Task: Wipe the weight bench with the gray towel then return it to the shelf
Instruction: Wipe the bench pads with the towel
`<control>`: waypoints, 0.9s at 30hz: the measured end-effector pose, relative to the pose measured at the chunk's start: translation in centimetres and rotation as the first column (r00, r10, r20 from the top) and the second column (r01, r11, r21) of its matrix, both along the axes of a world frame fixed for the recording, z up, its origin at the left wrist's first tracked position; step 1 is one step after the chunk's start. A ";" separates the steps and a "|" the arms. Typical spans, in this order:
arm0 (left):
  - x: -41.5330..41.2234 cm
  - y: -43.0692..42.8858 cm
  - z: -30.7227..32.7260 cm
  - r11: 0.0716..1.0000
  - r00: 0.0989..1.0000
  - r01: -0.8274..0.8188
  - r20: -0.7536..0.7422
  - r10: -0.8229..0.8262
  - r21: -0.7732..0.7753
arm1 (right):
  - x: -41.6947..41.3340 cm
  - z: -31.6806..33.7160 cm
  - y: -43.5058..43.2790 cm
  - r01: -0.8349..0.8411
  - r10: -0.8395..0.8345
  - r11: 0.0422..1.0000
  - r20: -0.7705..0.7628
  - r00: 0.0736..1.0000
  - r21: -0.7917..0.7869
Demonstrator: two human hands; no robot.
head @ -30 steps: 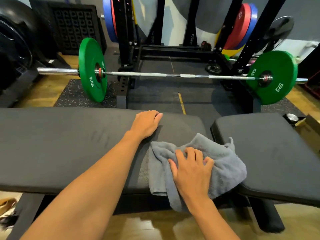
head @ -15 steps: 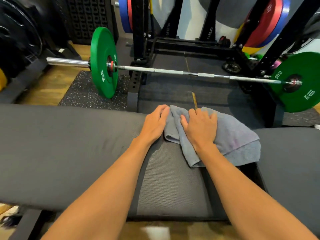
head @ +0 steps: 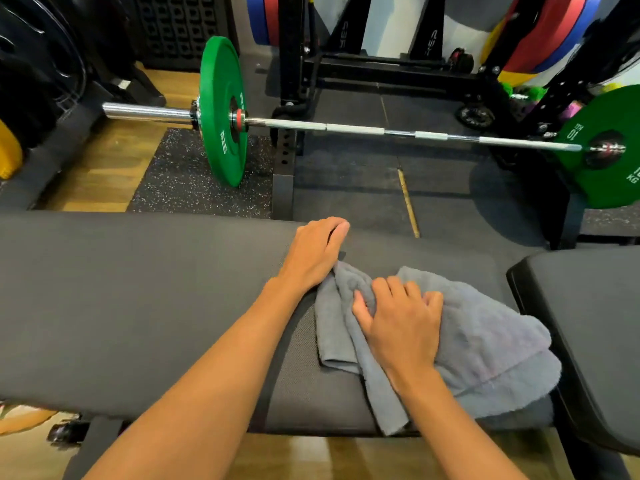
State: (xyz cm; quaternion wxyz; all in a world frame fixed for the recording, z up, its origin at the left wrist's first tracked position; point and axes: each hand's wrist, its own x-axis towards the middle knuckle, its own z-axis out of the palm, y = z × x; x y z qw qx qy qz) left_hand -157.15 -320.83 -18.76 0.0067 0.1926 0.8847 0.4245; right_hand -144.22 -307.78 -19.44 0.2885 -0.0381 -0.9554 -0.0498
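Wiping under way; return to the shelf not yet started, by the look of it.

Towel (head: pixel 485 341) lay bunched on the bench (head: pixel 138 306), at the right end of the long pad, close to the gap before the second pad (head: pixel 588 341). One tail drooped over the near edge. Its long axis ran roughly from the far edge toward the near right, across the pad's width.

Right hand (head: pixel 401 327) sat on top of the towel, palm down, fingers (head: pixel 382 289) spread and slightly curled, pressing the cloth flat rather than pinching it. Most of the cloth lay to the right of that hand and under it.

Left hand (head: pixel 315 254) rested on the bare pad just left of the towel, touching its left fold. Its fingers curled loosely over the far edge, holding nothing; seemingly a brace.

Judgement: the right hand is the working hand, and any next stroke turns on the unwiped pad, which stretches well away to the left, past the left hand.

Hard to tell: the shelf was not in view. The right pad was cut off by the frame. No telling which parts of the pad had been wiped. Fingertips of the left hand were partly hidden behind the far edge. Barbell (head: pixel 346 128) with green plates lay on the floor beyond.
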 end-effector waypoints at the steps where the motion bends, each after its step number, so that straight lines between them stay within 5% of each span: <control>1: 0.0 -0.2 -0.2 0.995 0.999 -0.025 0.042 0.021 0.100 | -2.6 -0.1 0.2 0.007 -0.007 1.000 -0.025 1.000 0.000; 7: -0.5 -0.9 0.0 0.927 0.981 -0.163 0.158 0.116 0.337 | -14.6 0.3 0.6 -0.038 0.042 0.999 0.124 0.991 -0.035; 10: -0.1 -1.0 1.0 0.936 0.971 -0.189 0.197 0.133 0.298 | -14.8 1.1 0.3 -0.015 0.026 0.999 0.240 0.971 -0.048; 20: 1.3 -8.2 3.2 0.980 0.979 -0.183 0.109 0.175 0.074 | 4.3 1.3 -9.1 -0.159 0.170 0.984 0.166 0.971 -0.075; 27: -3.9 -12.4 -0.1 0.974 0.979 -0.205 0.018 0.204 0.092 | -5.1 0.3 -10.1 -0.150 0.157 0.983 0.056 0.986 -0.108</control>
